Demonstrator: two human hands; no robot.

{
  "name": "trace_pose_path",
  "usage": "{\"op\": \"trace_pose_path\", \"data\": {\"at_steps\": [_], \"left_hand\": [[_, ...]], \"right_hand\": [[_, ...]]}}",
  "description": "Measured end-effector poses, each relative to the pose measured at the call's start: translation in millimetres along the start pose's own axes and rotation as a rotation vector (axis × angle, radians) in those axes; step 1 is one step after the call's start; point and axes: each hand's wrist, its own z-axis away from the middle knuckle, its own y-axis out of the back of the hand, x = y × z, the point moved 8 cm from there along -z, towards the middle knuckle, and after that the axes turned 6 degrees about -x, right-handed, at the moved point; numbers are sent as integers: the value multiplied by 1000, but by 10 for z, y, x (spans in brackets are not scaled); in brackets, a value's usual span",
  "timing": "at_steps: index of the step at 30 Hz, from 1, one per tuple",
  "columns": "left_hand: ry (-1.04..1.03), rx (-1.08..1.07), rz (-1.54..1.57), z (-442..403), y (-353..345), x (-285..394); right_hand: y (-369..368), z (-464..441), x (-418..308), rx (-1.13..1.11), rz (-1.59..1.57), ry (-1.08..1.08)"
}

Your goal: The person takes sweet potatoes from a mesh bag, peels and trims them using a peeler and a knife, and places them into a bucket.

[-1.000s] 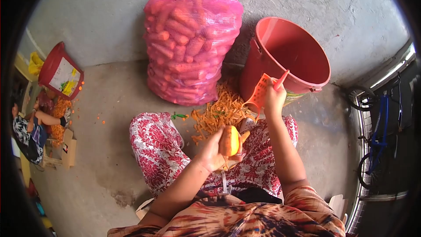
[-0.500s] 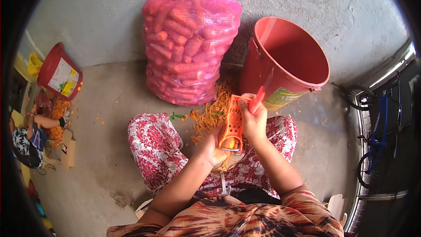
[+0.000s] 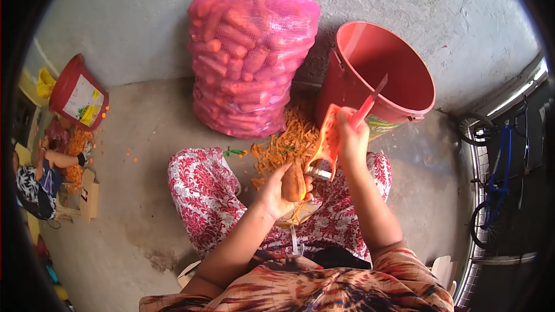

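Note:
My left hand (image 3: 276, 197) is closed around a carrot (image 3: 293, 182), part peeled, its far end tilted up between my thumb and fingers. In my right hand (image 3: 354, 144) are two tools: an orange perforated peeler (image 3: 328, 138), with its blade end down toward the carrot but apart from it, and a red-handled knife (image 3: 366, 108) whose blade points up and to the right. Beneath my hands lies a heap of carrot peelings (image 3: 289, 140) on the floor, between my crossed legs and a pink mesh bag (image 3: 248, 63) full of carrots.
A large red bucket (image 3: 330, 93) stands right of the bag, against the wall. Green scraps (image 3: 233, 152) lie left of the peelings. At far left, another person (image 3: 43, 182) sits by a red bucket (image 3: 72, 75) and a cardboard box (image 3: 89, 196). A blue bicycle (image 3: 500, 173) is at right.
The peeler has come off the carrot. My right hand has moved right with peeler and knife, showing the knife blade; the carrot is now uncovered in my left hand.

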Motion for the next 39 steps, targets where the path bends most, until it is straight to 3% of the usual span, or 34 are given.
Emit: {"op": "trace_pose_path", "data": {"at_steps": [2, 3, 6, 10, 16, 19, 20, 22, 23, 25, 27, 31, 35, 39], "left_hand": [[7, -74, 79, -69, 48, 9], [-41, 70, -29, -49, 45, 41], [-43, -27, -12, -58, -91, 34], [-46, 132, 74, -93, 80, -31], [-30, 266, -54, -54, 90, -78], [15, 27, -159, -98, 107, -100], [47, 39, -122, -66, 100, -161], [114, 60, -50, 31, -60, -280], [146, -26, 24, 23, -68, -312], [78, 61, 53, 32, -53, -207], [-22, 185, 94, 75, -82, -84], [-17, -17, 90, -20, -52, -19], [-30, 44, 25, -53, -54, -14], [-5, -61, 12, -75, -118, -93]], "right_hand": [[-201, 216, -152, -114, 64, 34], [-271, 301, -128, -145, 47, 26], [-351, 383, -102, -189, 153, 120], [-356, 400, -113, -197, 259, 143], [-366, 466, -215, -208, 375, 200], [-168, 247, -5, -119, 270, 149], [-57, 123, 39, -46, 204, 80], [198, -154, 64, 152, 363, 221], [302, -232, 149, 165, 299, 138], [341, -262, 132, 183, 241, 58], [230, -166, 26, 97, 112, 63], [-48, 152, -103, -45, 67, 19], [-207, 298, -61, -116, 56, 50], [-277, 352, -77, -152, 105, 75]]}}
